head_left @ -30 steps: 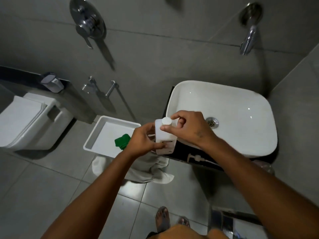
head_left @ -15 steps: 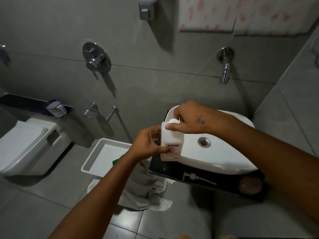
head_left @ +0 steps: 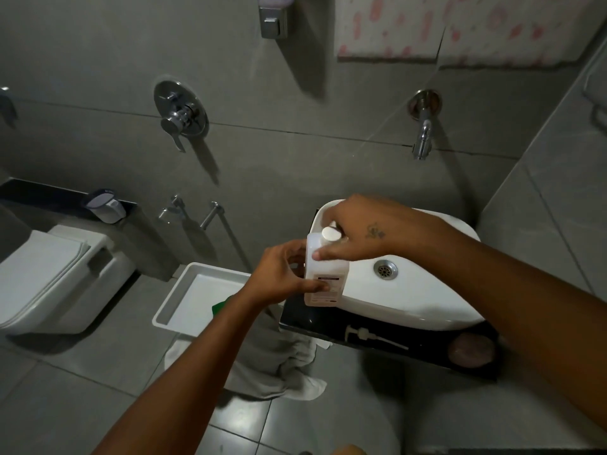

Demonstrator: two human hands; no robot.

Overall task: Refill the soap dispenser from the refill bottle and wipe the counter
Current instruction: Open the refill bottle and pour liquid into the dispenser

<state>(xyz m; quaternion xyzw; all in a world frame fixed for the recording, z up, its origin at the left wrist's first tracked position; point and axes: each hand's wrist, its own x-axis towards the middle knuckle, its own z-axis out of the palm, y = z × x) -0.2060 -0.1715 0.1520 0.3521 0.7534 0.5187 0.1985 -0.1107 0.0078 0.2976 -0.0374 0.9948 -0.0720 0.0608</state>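
A white refill bottle (head_left: pixel 325 277) with a white cap (head_left: pixel 331 234) stands upright at the left end of the black counter (head_left: pixel 427 351), beside the white basin (head_left: pixel 410 300). My left hand (head_left: pixel 282 277) grips the bottle's lower body from the left. My right hand (head_left: pixel 364 233) holds the bottle's top, fingers curled round the cap and thumb on the shoulder. A white pump head (head_left: pixel 364 333) with its tube lies loose on the counter. A round brownish dispenser (head_left: pixel 471 351) sits at the counter's right end. A green cloth (head_left: pixel 221 307) peeks out in the white tray (head_left: pixel 177 310).
The tray sits on a white-draped stand (head_left: pixel 282 366) left of the counter. A toilet (head_left: pixel 56 277) is at far left. A wall tap (head_left: pixel 422 139) hangs above the basin, a shower mixer (head_left: pixel 180 116) further left, a wall-mounted dispenser (head_left: pixel 272 18) at top. Grey floor tiles lie below.
The view tilted upward, so more wall shows. Both hands stayed on the bottle; my right hand shifted over the cap, its thumb now on the bottle's shoulder.
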